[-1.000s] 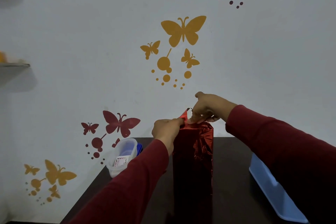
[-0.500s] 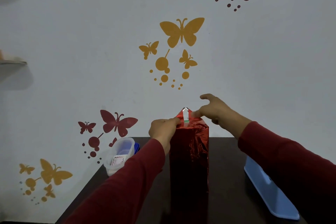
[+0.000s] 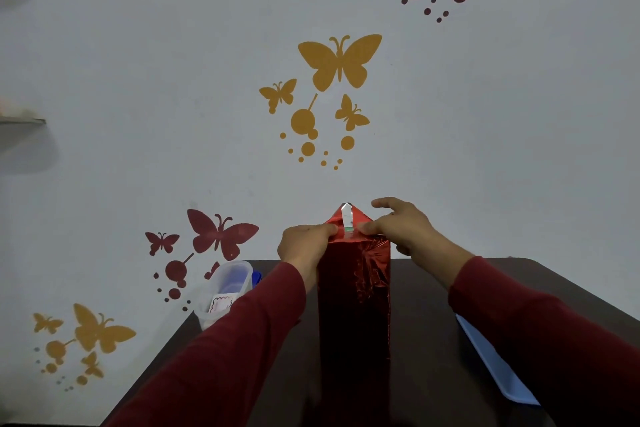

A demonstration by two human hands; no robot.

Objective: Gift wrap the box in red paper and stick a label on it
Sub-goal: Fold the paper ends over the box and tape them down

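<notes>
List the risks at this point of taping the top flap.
1. The tape strip sits on a raised triangular flap; it may stick creased if pressed unevenly.
2. The tall wrapped box stands on end, so a push from the left hand or right hand might tip it.

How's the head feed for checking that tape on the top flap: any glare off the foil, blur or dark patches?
Head view: dim, even light; the red wrapped box glints on its crinkled upper part and goes near black lower down. The tape strip on the pointed flap reads bright and fairly sharp between the left hand and right hand. Wide-angle bending shows at the edges.
</notes>
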